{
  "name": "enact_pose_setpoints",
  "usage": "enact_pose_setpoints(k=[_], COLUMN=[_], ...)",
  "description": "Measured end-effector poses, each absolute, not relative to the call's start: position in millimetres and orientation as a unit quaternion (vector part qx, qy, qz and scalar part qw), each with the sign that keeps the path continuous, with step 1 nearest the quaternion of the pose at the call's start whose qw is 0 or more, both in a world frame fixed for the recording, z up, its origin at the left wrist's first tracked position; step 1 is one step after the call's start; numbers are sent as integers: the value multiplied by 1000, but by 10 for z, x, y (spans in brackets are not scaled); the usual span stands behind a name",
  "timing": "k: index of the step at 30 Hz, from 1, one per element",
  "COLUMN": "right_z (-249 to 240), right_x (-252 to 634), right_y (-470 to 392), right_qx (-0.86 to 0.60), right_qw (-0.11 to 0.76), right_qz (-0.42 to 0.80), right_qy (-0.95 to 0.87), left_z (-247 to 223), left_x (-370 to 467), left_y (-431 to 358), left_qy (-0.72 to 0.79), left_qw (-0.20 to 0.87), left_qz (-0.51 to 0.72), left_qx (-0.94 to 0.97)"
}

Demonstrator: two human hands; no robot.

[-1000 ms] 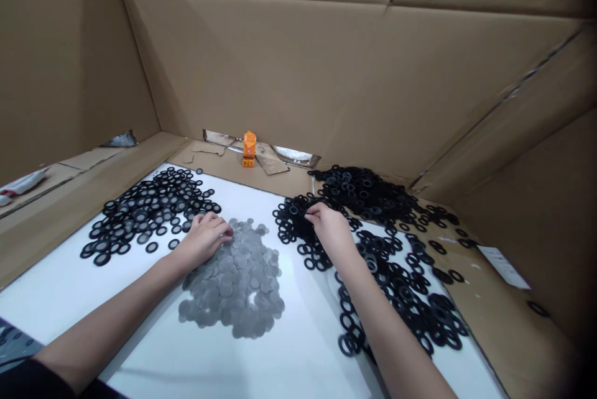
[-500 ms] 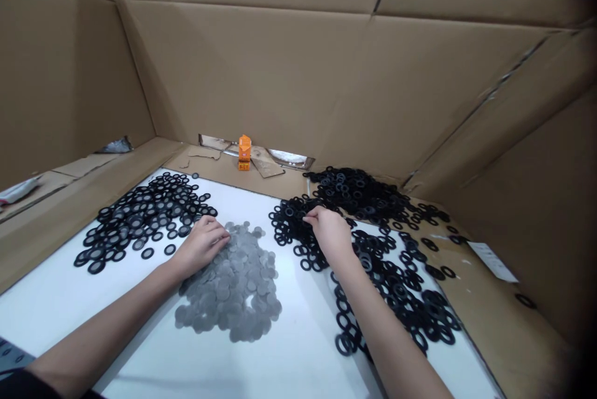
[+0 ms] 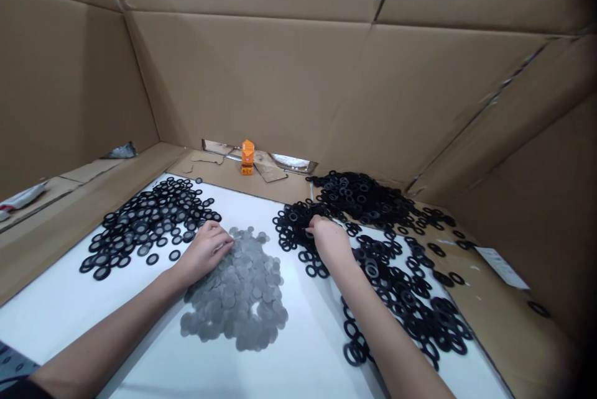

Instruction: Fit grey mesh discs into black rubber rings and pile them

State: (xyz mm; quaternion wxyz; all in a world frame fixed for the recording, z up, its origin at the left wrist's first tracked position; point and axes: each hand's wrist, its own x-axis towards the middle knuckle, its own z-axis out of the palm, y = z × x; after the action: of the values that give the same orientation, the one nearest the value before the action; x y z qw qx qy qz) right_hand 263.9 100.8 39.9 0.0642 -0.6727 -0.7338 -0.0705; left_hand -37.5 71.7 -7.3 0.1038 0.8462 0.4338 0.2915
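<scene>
My left hand (image 3: 208,251) rests at the upper left edge of a pile of grey translucent discs (image 3: 242,299), its fingers curled together; whatever they pinch is too small to make out. My right hand (image 3: 329,238) is over the near side of a heap of black rings (image 3: 293,219), thumb and fingertips pinched, and what lies between them is hidden. Left of my left hand lies a pile of black rings with grey discs inside (image 3: 149,215). More black rings (image 3: 401,290) spread beside and beyond my right forearm.
Cardboard walls (image 3: 261,76) enclose the white board (image 3: 140,330). An orange carton (image 3: 247,158) stands behind it. Another black ring heap (image 3: 364,194) lies at the back right, a white label (image 3: 501,267) at the right, and a white tube (image 3: 22,197) at the far left.
The whole view has shifted slightly, with everything a little lower and further right. Both hands stay at the same piles, with their fingers still drawn together.
</scene>
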Motion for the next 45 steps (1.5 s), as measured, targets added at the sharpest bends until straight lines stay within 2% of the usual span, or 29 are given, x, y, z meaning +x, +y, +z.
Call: enact_pose_setpoints(k=[16, 24, 35, 38, 41, 43, 45], right_z=[331, 390, 346, 475, 556, 575, 594], right_x=[2530, 2621, 2865, 2767, 2509, 2292, 2099], right_y=[844, 941, 1141, 1057, 905, 780, 656], right_qx=[-659, -692, -679, -665, -627, -571, -526], right_qw=[2, 77, 206, 226, 245, 304, 329], right_qz=[-78, -108, 3, 29, 95, 243, 328], right_qy=[-748, -709, -704, -712, -733, -723, -712], left_z=[-69, -91, -87, -48, 20, 64, 95], left_x=[-381, -387, -394, -359, -265, -178, -94], left_y=[730, 738, 742, 711, 623, 542, 460], left_qy=[429, 422, 426, 436, 468, 478, 479], left_qw=[113, 106, 115, 151, 241, 332, 414], left_qz=[292, 290, 303, 324, 365, 379, 380], left_qx=[847, 852, 845, 826, 768, 719, 674])
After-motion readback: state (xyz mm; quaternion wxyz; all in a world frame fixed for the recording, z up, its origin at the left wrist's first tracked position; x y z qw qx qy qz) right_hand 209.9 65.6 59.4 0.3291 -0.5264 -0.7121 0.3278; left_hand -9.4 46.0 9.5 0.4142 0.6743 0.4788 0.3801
